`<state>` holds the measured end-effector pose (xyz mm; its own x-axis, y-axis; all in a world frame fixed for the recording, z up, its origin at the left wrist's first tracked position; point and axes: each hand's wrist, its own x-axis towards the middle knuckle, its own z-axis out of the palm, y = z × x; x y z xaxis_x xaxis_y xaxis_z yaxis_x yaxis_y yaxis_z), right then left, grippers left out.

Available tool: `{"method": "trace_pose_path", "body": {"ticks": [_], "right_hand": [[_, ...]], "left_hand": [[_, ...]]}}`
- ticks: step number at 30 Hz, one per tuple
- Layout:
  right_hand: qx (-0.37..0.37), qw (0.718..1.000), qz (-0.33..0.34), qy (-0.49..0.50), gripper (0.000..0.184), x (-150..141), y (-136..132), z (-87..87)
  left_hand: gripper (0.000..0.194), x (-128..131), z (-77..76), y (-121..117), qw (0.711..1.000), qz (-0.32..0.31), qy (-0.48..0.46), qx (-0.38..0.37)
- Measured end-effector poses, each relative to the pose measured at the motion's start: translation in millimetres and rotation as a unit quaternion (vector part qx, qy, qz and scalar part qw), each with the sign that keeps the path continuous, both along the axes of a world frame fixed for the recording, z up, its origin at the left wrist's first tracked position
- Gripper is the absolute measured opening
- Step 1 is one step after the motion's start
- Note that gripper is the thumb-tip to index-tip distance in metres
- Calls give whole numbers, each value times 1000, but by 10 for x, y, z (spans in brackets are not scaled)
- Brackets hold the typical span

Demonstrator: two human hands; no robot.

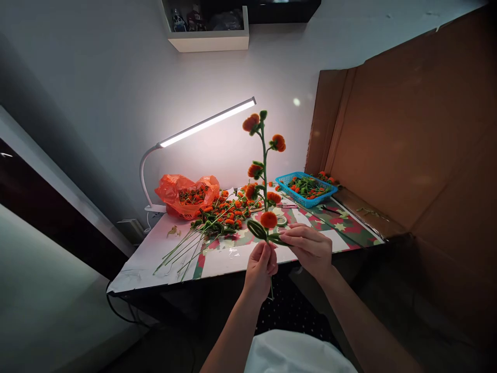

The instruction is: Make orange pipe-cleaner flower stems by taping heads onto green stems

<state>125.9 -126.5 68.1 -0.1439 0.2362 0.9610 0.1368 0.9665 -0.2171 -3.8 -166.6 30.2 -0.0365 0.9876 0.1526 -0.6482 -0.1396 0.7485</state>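
- The left hand (259, 270) is held raised at lower centre, curled closed around the lower end of the flower stem (265, 165).
- The right hand (313, 250) is extended from the lower right, nearly closed, a green leaf (277, 239) being gripped at its fingertips.
- The flower stem is held upright at the frame's centre.

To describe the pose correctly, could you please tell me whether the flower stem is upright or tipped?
Upright: the left hand grips the flower stem low, and its orange blooms rise nearly straight above.
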Motion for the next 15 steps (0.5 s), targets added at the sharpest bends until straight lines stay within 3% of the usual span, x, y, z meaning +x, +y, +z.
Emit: {"method": "trace_pose_path", "body": {"ticks": [7, 11, 15], "right_hand": [[24, 996, -80, -10, 37, -79, -159, -62], [-17, 990, -136, -31, 35, -162, -283, -101], [-71, 985, -151, -43, 29, -216, -364, -93]], "left_hand": [[28, -1, -71, -6, 976, 182, 120, -19], [27, 22, -77, -25, 937, 278, 210, 14], [26, 48, -82, -40, 906, 328, 268, 20]]}}
